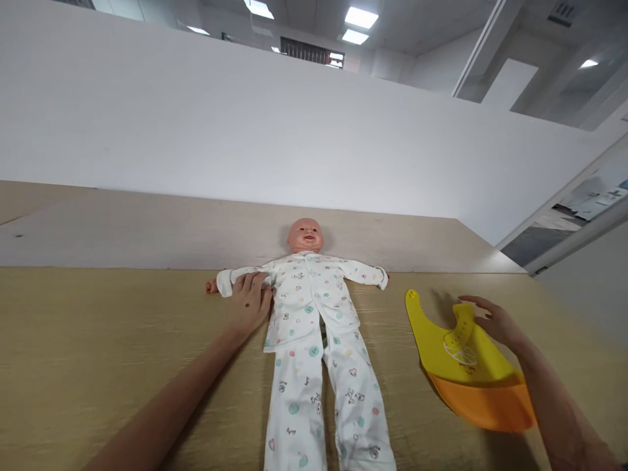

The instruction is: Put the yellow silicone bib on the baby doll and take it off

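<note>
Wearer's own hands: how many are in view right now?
2. The left hand lies over one outstretched sleeve of the doll; the right hand is at the strap of the yellow bib, its grip unclear.

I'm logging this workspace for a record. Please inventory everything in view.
Bald, smooth-headed baby doll: one, pinkish, face up at centre, arms spread
Long-sleeved printed fabric top: one, white with small coloured prints, on the doll
Matching printed fabric trousers: one, white, on the doll's legs
Curved, rubbery-looking bib with pocket: one, yellow with orange pocket, right of the doll
Flat wood-look tabletop: one, light tan with a paler strip behind, under everything
Smooth flat partition: one, white, behind the tabletop
Bright rectangular ceiling lights: several, white, top
Left hand: one, bare, on the doll's sleeve
Right hand: one, bare, at the bib's strap; contact unclear
</note>
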{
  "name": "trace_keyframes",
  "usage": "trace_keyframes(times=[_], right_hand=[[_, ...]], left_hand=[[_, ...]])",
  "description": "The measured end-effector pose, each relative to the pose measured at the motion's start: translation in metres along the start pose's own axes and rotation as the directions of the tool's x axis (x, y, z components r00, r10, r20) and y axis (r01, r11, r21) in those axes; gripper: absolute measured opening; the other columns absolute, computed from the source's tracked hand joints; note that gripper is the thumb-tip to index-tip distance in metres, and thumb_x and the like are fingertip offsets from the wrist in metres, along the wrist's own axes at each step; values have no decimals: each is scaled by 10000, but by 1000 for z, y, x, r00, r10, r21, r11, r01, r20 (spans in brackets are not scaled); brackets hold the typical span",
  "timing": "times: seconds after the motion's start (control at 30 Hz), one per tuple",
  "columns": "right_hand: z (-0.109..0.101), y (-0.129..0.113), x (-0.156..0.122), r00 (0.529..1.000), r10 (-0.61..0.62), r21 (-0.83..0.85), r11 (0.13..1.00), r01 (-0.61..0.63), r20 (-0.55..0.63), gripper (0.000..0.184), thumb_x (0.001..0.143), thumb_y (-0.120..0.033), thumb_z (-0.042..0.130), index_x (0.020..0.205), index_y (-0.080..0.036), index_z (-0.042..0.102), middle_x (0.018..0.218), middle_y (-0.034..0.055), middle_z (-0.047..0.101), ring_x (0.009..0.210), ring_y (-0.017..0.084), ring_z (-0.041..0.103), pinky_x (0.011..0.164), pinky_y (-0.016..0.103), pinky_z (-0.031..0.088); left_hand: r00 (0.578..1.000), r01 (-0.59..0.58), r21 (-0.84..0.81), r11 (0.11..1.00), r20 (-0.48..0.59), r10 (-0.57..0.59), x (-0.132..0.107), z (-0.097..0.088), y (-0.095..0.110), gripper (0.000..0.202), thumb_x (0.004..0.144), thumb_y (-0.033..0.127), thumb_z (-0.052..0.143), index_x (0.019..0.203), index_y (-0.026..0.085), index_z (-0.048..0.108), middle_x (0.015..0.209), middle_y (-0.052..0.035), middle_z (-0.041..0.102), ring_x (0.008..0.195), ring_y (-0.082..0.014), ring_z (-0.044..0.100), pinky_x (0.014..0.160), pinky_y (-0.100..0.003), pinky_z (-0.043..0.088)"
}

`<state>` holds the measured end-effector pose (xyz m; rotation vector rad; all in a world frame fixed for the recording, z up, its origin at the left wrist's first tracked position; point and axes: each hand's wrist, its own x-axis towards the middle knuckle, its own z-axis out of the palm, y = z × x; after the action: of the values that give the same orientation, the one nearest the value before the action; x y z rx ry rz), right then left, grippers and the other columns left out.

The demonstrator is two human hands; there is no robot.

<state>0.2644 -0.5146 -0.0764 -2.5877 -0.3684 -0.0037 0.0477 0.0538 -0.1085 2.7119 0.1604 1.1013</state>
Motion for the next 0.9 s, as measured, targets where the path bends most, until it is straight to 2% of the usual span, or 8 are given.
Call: trace_keyframes(times=[0.07,0.17,0.27,0.4,0.5,0.63,0.8,0.9], right_hand=[[-2,22,-4,998,-36,61,998,33,48,532,602,-221,510,1114,-295,634,1306,102,537,1224,242,507,863,349,473],[2,33,-6,994,-82,80,994,77,68,568,567,-213,565,1117,-327,646,1354,114,490,1211,247,520,801,324,489],[10,35,0,993,-121,108,987,119,14,470,595,-369,685,1064,-338,669,1317,161,513,1044,256,619,721,325,499],[23,29,15,989,-111,124,985,124,-101,363,589,-528,661,866,-297,706,1212,186,579,914,276,640,711,388,484],[28,10,20,993,-35,84,996,44,-109,349,604,-576,614,781,-278,651,1056,165,644,908,267,627,772,396,460],[23,-25,16,984,68,-18,997,-72,-167,359,696,-597,486,847,-276,542,853,125,659,733,233,608,689,367,428],[4,-74,-2,920,29,-62,996,-58,-392,506,721,-737,365,877,-275,503,698,107,617,586,200,563,595,327,398],[-10,-111,-22,827,-70,-112,994,8,-558,573,734,-783,330,875,-262,525,642,98,568,579,196,555,585,319,399]], left_hand=[[1000,-9,1,1000,1,9,-1,1,0,258,903,222,397,1121,162,523,1084,-146,598,1067,-291,507,964,-483,393],[1000,-11,-2,1000,6,11,-1,1,0,263,902,223,400,1115,141,530,1082,-149,595,1068,-288,505,962,-471,398],[1000,6,-4,1000,20,-6,-1,0,2,260,905,229,394,1114,157,531,1084,-134,590,1070,-278,509,961,-459,403],[1000,11,-1,1000,27,-11,-2,-1,3,251,911,222,392,1124,161,512,1094,-135,586,1064,-275,504,952,-458,412],[1000,14,-10,1000,23,-13,-2,-1,4,249,909,208,395,1126,163,508,1101,-137,583,1069,-273,502,954,-456,415],[999,31,-11,999,32,-31,-1,-2,5,256,902,220,411,1124,160,525,1094,-140,587,1078,-276,502,962,-453,413],[999,44,-18,999,3,-44,-3,0,0,280,895,226,420,1147,174,529,1112,-122,589,1092,-270,509,982,-452,403],[997,62,-44,997,-37,-64,-1,-4,4,268,884,212,433,1122,164,547,1138,-127,589,1115,-267,495,992,-456,398]])
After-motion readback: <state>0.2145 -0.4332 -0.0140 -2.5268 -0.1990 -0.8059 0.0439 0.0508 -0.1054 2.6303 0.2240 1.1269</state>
